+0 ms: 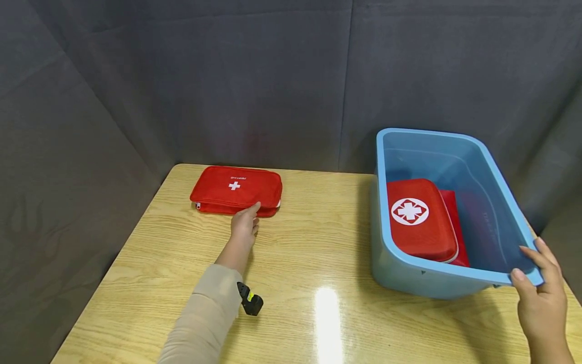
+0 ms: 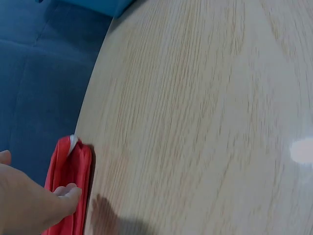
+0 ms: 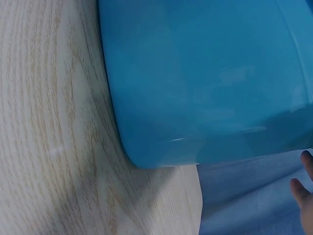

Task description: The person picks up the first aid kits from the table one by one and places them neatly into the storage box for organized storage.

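Note:
A red first-aid pouch with a white cross lies flat near the table's back left edge. My left hand reaches to its near side, one finger extended over the front edge. The left wrist view shows that hand beside the pouch; whether they touch is unclear. On the right stands a blue plastic bin. My right hand grips its near right rim corner, thumb outside and fingers over the rim. Inside the bin, a red first-aid case with a round white emblem leans on a flat red item.
The wooden table extends between pouch and bin, with a bright glare spot near the front. A dark grey curtain hangs behind the table and along its sides. A small black wrist camera is strapped to the left sleeve.

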The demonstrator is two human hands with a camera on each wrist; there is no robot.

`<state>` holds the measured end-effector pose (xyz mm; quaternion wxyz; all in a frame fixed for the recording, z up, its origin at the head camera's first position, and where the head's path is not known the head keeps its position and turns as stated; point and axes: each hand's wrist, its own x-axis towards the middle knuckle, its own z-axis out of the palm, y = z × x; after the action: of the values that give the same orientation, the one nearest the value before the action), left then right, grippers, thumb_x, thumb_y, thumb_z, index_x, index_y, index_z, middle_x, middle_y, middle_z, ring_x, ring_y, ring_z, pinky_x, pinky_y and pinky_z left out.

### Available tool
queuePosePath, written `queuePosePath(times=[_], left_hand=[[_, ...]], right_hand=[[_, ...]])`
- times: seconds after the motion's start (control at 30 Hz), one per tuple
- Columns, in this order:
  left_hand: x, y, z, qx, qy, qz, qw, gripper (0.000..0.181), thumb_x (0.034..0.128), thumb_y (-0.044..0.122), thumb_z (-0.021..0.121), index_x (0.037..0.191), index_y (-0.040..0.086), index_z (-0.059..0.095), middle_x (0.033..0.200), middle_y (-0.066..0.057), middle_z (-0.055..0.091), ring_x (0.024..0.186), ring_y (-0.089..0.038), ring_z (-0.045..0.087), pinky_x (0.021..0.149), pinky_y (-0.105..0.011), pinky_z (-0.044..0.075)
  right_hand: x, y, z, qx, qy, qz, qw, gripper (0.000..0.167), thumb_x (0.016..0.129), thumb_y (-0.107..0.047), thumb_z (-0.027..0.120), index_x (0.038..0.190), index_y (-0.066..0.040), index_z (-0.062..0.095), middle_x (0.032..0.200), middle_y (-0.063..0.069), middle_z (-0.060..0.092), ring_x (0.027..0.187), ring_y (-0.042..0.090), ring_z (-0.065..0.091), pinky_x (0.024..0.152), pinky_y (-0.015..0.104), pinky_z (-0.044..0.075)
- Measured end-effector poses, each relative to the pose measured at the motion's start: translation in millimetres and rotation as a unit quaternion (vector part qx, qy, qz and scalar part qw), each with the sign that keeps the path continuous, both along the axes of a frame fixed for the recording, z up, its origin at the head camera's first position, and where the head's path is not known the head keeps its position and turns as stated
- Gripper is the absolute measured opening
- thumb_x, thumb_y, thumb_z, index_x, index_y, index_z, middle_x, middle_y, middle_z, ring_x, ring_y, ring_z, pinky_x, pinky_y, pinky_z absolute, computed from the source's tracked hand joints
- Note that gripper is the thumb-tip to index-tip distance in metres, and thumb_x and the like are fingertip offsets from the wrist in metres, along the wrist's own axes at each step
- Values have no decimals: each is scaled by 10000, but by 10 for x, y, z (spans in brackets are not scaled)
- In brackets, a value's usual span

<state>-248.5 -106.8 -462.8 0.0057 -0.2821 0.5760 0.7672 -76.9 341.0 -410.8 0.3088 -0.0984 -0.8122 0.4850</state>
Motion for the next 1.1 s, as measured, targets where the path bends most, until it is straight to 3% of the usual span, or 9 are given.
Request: queuePosePath(times=[0.1, 0.17, 0.4, 0.5, 0.6, 0.7, 0.87, 0.93, 1.1], left_hand=[[18, -81, 4, -63, -120, 138, 9998, 483, 731, 299, 680, 1061, 3, 488, 1085, -133, 438, 802, -199, 431, 724, -264, 354], [84, -109, 111, -86, -329, 200, 9992, 444, 774, 272, 636, 1072, 9, 438, 1105, -118, 400, 822, -190, 393, 727, -249, 326], [158, -283, 227, 142, -453, 496, 9976, 330, 795, 285, 605, 877, 72, 367, 903, -55, 340, 734, -163, 337, 662, -245, 270], [142, -346, 219, 341, -496, 778, 9952, 388, 793, 277, 605, 982, 58, 347, 968, -64, 323, 783, -175, 318, 703, -255, 270], [123, -415, 206, 605, -486, 942, 9925, 594, 797, 279, 593, 1223, 20, 271, 1182, -132, 320, 997, -238, 370, 869, -278, 310], [103, -484, 183, 778, -478, 1055, 9902, 748, 799, 287, 585, 1334, 20, 136, 1297, -152, 247, 1177, -274, 286, 968, -332, 254], [50, -593, 85, 257, -500, 1177, 9915, 761, 747, 394, 622, 1273, 32, 208, 993, -100, 359, 986, -214, 393, 865, -300, 346], [40, -621, 63, 62, -530, 1157, 9918, 799, 736, 426, 623, 1293, 44, 197, 1010, -108, 386, 975, -198, 397, 847, -286, 346], [59, -640, 119, -53, -645, 1058, 9923, 814, 782, 393, 578, 1361, 65, 108, 1323, -143, 284, 1189, -235, 316, 954, -321, 280]], right_hand=[[4, 0, -3, -24, 34, 19, 10000, 406, 823, 38, 449, 1217, -59, 474, 1364, 34, 276, 1195, 110, 257, 903, 82, 214], [5, -1, -2, -31, 35, 21, 10000, 408, 823, 41, 447, 1217, -61, 474, 1364, 29, 277, 1197, 109, 255, 901, 79, 213], [14, -2, 0, -34, 128, 52, 9999, 406, 817, 50, 449, 1209, -50, 481, 1361, 31, 287, 1193, 115, 268, 891, 72, 225], [11, 1, 0, -45, 168, 82, 9998, 402, 814, 51, 448, 1203, -46, 486, 1361, 33, 290, 1194, 117, 268, 903, 85, 219], [3, 4, 6, -39, 215, 125, 9997, 398, 813, 48, 448, 1198, -46, 491, 1360, 32, 292, 1197, 117, 264, 925, 110, 204], [-4, -2, 12, -70, 269, 187, 9994, 395, 814, 54, 444, 1196, -35, 489, 1360, 45, 289, 1200, 128, 263, 929, 115, 205], [0, -19, 13, -150, 232, 238, 9993, 398, 819, 73, 433, 1203, -21, 474, 1363, 56, 275, 1203, 145, 258, 907, 96, 225], [2, -19, 10, -162, 214, 241, 9993, 397, 821, 72, 432, 1205, -21, 471, 1364, 56, 272, 1204, 145, 256, 909, 97, 223], [0, -1, 4, -156, 252, 245, 9993, 388, 819, 60, 443, 1195, -25, 486, 1360, 59, 284, 1204, 143, 263, 914, 100, 218]])
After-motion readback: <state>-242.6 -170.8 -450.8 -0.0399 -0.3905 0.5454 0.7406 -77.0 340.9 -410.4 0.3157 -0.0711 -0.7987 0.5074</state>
